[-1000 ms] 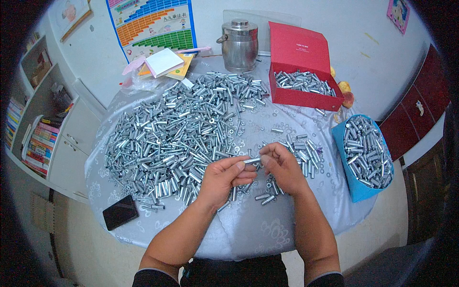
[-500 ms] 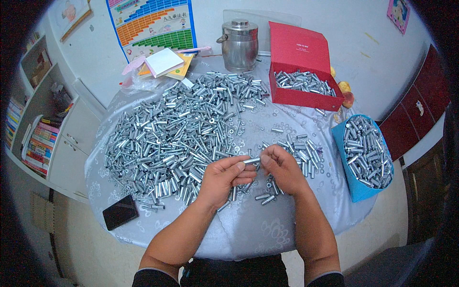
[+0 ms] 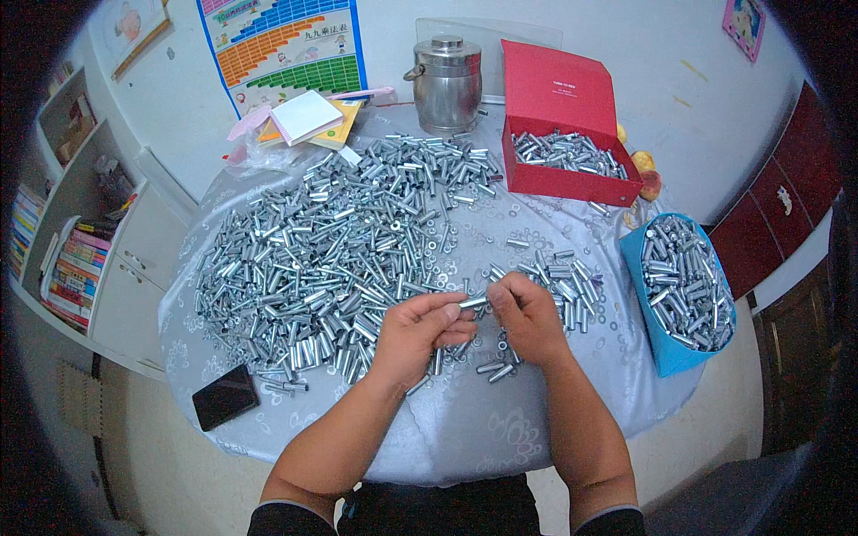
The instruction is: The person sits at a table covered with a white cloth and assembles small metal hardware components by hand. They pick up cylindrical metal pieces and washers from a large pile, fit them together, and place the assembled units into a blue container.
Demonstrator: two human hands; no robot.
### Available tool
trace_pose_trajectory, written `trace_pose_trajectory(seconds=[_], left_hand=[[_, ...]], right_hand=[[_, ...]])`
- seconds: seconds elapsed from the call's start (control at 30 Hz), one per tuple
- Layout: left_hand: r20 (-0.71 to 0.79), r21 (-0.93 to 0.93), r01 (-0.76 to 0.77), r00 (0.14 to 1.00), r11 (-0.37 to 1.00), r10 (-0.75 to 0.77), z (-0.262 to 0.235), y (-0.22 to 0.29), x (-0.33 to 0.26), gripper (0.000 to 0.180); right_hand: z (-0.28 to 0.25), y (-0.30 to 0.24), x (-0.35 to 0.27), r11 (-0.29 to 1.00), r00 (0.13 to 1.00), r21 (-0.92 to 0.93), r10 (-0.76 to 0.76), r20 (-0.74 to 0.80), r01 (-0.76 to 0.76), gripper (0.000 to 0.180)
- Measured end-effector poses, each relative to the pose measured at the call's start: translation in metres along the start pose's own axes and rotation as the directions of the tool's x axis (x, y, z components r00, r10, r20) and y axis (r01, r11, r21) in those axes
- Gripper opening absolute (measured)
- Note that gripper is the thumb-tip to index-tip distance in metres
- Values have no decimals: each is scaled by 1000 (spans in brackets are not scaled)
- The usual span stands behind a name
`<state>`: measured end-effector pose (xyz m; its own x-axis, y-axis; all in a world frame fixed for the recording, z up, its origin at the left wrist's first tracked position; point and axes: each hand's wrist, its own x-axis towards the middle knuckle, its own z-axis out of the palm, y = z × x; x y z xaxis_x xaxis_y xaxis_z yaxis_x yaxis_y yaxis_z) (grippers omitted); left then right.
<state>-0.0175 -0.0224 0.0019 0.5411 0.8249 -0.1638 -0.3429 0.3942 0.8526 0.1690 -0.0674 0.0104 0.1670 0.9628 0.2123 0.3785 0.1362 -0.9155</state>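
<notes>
At the near side of the round desk [image 3: 465, 438], covered with a shiny silver-grey patterned cloth, a black rectangular phone [image 3: 224, 397] lies flat at left, perhaps to leave the middle free for the arms. Above the middle, the left hand [image 3: 418, 332] pinches one end of a slim silver metal tube [image 3: 473, 304] between thumb and fingers, its lower fingers curled loosely. The right hand [image 3: 523, 314] is closed with thumb and forefinger at the other end, so the tube seems steadied from both sides. Behind the left hand spreads a big heap of silver metal pieces [image 3: 308, 255]. At right stands a light-blue open container [image 3: 660, 344], full of similar pieces, seemingly within easy reach. Farther, a red cardboard box [image 3: 572, 183] has its lid raised, which leaves its metal pieces accessible.
</notes>
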Motion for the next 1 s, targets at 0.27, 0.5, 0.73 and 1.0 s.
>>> trace_pose_trajectory(seconds=[0.27,0.5,0.73,1.0], left_hand=[[-42,7,-68,997,998,68,2,-2,0,25],[-31,44,-110,993,993,111,4,-4,-1,23],[-26,55,-128,991,990,129,11,-6,-5,23],[-27,83,-20,999,996,22,21,4,0,25]], right_hand=[[-6,-6,0,968,998,246,34,52,-46,20],[-5,4,0,984,996,167,45,74,-57,18],[-8,9,2,999,999,-49,22,44,-20,27],[-10,-6,-2,997,997,58,-54,-51,57,37]])
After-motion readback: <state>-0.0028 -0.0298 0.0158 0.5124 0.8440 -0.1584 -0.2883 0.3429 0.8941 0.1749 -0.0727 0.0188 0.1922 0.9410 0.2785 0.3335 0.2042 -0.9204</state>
